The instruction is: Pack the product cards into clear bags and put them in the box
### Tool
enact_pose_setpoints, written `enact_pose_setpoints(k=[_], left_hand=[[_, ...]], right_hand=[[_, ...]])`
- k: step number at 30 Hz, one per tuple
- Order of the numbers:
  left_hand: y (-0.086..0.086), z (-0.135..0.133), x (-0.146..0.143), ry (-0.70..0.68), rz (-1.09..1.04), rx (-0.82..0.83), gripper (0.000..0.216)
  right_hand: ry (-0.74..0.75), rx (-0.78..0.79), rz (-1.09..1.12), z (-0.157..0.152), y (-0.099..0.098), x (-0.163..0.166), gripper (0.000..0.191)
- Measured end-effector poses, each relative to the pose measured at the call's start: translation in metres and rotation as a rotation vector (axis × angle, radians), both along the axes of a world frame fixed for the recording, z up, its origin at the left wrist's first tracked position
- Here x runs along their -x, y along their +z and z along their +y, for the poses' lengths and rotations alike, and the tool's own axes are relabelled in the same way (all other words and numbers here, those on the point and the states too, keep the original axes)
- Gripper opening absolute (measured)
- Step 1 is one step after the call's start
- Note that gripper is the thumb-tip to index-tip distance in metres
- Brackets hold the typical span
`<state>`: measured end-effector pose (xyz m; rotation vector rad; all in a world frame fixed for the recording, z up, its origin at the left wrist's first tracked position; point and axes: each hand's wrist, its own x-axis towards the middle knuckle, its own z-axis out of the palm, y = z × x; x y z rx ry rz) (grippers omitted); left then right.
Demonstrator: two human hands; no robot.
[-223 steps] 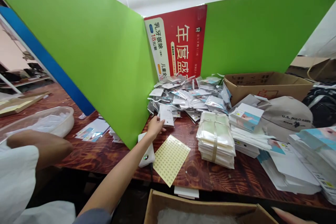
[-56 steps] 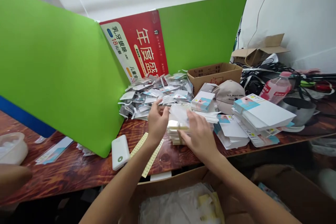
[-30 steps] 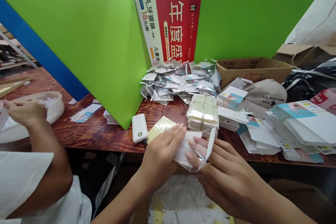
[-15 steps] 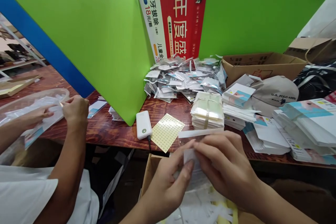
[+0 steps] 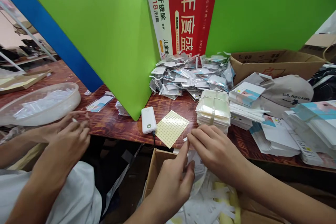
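Observation:
My left hand [image 5: 168, 176] is closed at the thumb on a small clear plastic bag [image 5: 195, 161], its index finger stretched up to my right fingertips. Bent over the bag's top edge, my right hand [image 5: 217, 148] pinches it, and a small white tip [image 5: 185, 139] shows between the two hands. Most of the bag is hidden by my fingers. Below lies a cardboard box [image 5: 152, 168] holding white strips [image 5: 204, 199] and yellowish paper. Just beyond my hands are a sheet of small round stickers [image 5: 172, 128] and a banded stack of clear-wrapped pieces [image 5: 213, 108].
Filled clear packets [image 5: 191, 75] are heaped by the green partition [image 5: 105, 35]. A white power bank [image 5: 148, 120] with a cable, card stacks [image 5: 275, 136], a cap [image 5: 288, 91] and an open carton [image 5: 275, 63] share the table. At left, a co-worker's hands [image 5: 68, 131] are near a plastic basin [image 5: 75, 99].
The bag's white-edged flap, spread out before, is now mostly hidden under my right fingers. My left index finger has straightened. The co-worker's hands have moved out of the basin and come together.

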<state>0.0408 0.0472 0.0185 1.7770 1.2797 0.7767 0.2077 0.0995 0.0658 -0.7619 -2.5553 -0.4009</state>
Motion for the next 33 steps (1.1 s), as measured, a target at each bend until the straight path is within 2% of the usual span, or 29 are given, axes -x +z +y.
enact_pose_setpoints(k=[3,7,10,13,14,16,18,20,23,27,33], left_hand=[[0.0,0.001,0.0,0.004,0.058,-0.043,0.058],[0.003,-0.003,0.003,0.06,0.014,-0.036,0.057],[-0.002,-0.013,0.011,0.168,-0.188,0.053,0.051],[-0.012,-0.02,0.029,0.421,-0.489,0.176,0.041],[-0.015,-0.02,0.036,0.511,-0.575,0.206,0.038],[-0.018,-0.018,0.047,0.633,-0.705,0.219,0.031],[-0.014,-0.013,0.053,0.663,-0.776,0.201,0.026],[-0.007,-0.011,0.051,0.624,-0.819,0.235,0.025],[0.005,-0.014,0.04,0.512,-0.904,0.416,0.03],[0.01,-0.022,0.029,0.432,-1.01,0.602,0.058],[0.015,-0.032,0.029,0.524,-1.059,0.586,0.032]], right_hand=[[0.003,0.034,0.0,0.005,-0.008,0.002,0.024],[-0.058,0.043,0.207,0.024,-0.021,0.0,0.024],[-0.205,0.018,0.394,0.037,-0.022,-0.016,0.017],[-0.361,0.031,0.53,0.025,-0.023,-0.034,0.01],[-0.351,0.11,0.528,0.013,-0.025,-0.036,0.009],[-0.209,0.449,0.454,-0.014,-0.033,-0.035,0.013],[-0.081,0.827,0.327,-0.037,-0.041,-0.028,0.016],[-0.088,1.06,0.304,-0.048,-0.042,-0.021,0.019],[-0.21,1.211,0.599,-0.041,-0.036,-0.014,0.021],[-0.108,1.54,0.945,-0.025,-0.031,-0.007,0.036],[0.029,1.751,1.261,-0.029,-0.044,-0.004,0.013]])
